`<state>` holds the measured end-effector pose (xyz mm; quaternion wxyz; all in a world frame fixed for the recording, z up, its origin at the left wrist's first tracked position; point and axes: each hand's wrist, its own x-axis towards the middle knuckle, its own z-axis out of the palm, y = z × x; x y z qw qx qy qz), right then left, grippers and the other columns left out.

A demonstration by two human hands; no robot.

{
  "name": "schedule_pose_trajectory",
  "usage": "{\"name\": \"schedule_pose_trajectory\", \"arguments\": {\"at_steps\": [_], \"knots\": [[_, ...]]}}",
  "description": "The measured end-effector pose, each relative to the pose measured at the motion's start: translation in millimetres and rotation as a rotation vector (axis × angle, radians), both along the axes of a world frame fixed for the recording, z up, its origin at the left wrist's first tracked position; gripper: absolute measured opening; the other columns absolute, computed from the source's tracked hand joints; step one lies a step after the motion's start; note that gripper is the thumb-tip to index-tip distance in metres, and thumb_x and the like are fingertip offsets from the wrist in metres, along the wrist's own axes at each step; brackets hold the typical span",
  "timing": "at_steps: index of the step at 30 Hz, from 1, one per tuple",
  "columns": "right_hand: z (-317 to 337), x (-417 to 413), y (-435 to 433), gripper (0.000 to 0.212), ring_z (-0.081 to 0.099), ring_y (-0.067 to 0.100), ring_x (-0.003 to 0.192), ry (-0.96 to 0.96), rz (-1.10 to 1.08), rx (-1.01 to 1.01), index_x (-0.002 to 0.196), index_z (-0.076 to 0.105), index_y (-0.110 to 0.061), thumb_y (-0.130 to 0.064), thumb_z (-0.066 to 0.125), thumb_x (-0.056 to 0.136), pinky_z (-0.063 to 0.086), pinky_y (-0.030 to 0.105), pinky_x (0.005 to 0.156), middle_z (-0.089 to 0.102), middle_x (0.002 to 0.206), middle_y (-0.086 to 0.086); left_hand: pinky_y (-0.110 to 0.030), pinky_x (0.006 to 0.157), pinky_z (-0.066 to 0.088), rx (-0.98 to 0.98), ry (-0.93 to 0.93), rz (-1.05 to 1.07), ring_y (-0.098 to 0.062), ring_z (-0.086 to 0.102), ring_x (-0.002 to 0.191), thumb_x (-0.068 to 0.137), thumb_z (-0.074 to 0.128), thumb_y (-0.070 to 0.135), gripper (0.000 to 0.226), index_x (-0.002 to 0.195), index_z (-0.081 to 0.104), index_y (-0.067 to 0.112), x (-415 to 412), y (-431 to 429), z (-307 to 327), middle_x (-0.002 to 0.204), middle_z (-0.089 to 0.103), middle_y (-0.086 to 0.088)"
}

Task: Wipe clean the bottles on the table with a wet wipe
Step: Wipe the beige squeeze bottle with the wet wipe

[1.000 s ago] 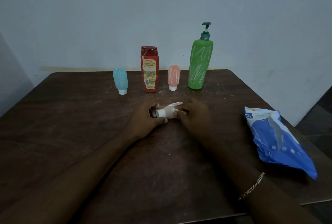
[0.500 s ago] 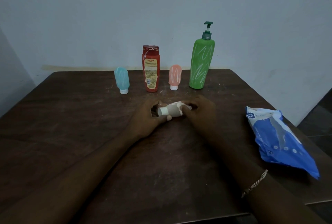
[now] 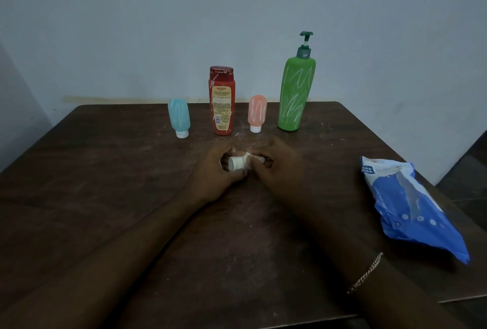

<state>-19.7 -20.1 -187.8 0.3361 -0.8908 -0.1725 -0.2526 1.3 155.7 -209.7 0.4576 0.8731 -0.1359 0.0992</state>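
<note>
A small bottle with a white cap (image 3: 236, 166) lies sideways between my hands at the table's middle. My left hand (image 3: 214, 174) grips its cap end. My right hand (image 3: 276, 164) wraps a white wet wipe (image 3: 252, 158) around the body, which is mostly hidden. At the back stand a blue tube bottle (image 3: 179, 117), a red bottle (image 3: 222, 100), a pink tube bottle (image 3: 257, 115) and a tall green pump bottle (image 3: 296, 91); all carry white scribble marks.
A blue wet-wipe pack (image 3: 411, 207) lies near the right edge of the dark wooden table (image 3: 105, 197). White smudges mark the tabletop near the bottles. A pale wall stands close behind the table.
The small bottle has turned in my hands, its cap now facing the camera more. My right hand has closed the wipe further around the body.
</note>
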Motion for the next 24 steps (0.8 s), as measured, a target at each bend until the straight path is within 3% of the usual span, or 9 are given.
{"name": "schedule_pose_trajectory", "arguments": {"at_steps": [5,9,13,15,19,22,24], "knots": [[-6.1,1.0,-13.3,0.011,0.053,0.003,0.079,0.018,0.051,-0.062,0.095,0.076,-0.015,-0.019,0.073,0.085,0.037,0.010,0.069,0.059,0.089,-0.010,-0.023,0.076,0.053,0.013,0.015,-0.024,-0.001,0.060,0.094,0.074,0.085,0.024,0.039,0.106,0.062,0.028,-2.5,0.4,2.5,0.104,0.063,0.014],[-1.4,6.4,-15.1,0.015,0.054,0.004,0.078,-0.031,-0.053,0.039,0.100,0.075,-0.017,-0.022,0.072,0.086,0.040,0.019,0.069,0.057,0.087,-0.010,-0.023,0.076,0.051,0.069,0.015,-0.019,-0.004,0.059,0.095,0.074,0.085,0.030,0.046,0.113,0.061,0.027,0.1,0.5,0.8,0.108,0.061,0.013],[0.9,-4.3,6.2,0.025,0.059,0.012,0.095,0.038,0.061,-0.035,0.112,0.072,-0.014,-0.019,0.069,0.088,0.046,0.025,0.084,0.065,0.105,0.001,-0.022,0.081,0.051,0.041,0.003,-0.004,-0.002,0.059,0.098,0.076,0.084,0.027,0.047,0.117,0.062,0.023,-0.1,-1.4,-1.4,0.111,0.062,0.011],[-4.3,-5.0,4.2,0.022,0.060,0.014,0.094,0.045,0.108,-0.074,0.107,0.072,-0.012,-0.018,0.071,0.086,0.048,0.029,0.083,0.066,0.104,0.003,-0.021,0.081,0.051,0.036,-0.005,-0.012,-0.002,0.060,0.098,0.077,0.083,0.028,0.042,0.114,0.063,0.023,-0.1,-1.6,-1.7,0.110,0.064,0.012],[-7.1,3.4,-18.0,0.013,0.057,0.007,0.080,0.038,0.003,-0.010,0.094,0.074,-0.014,-0.021,0.075,0.083,0.044,0.021,0.069,0.065,0.090,-0.002,-0.029,0.081,0.055,0.042,0.017,-0.019,-0.005,0.060,0.096,0.073,0.086,0.033,0.040,0.106,0.063,0.029,2.5,0.1,-2.1,0.106,0.064,0.013],[-3.5,7.9,-19.0,0.017,0.057,0.004,0.079,0.002,-0.087,0.097,0.099,0.075,-0.018,-0.023,0.076,0.083,0.044,0.018,0.070,0.063,0.088,-0.007,-0.034,0.083,0.056,0.065,0.022,0.005,-0.006,0.059,0.096,0.072,0.085,0.041,0.049,0.112,0.062,0.026,4.9,0.8,-4.9,0.109,0.063,0.011],[-0.5,4.8,-9.4,0.023,0.054,0.000,0.084,0.018,-0.049,0.066,0.108,0.073,-0.021,-0.023,0.073,0.085,0.041,0.014,0.073,0.058,0.093,-0.012,-0.036,0.084,0.056,0.071,0.010,0.016,-0.006,0.059,0.098,0.071,0.085,0.043,0.055,0.117,0.061,0.024,5.8,0.6,-6.5,0.112,0.063,0.009]]}}
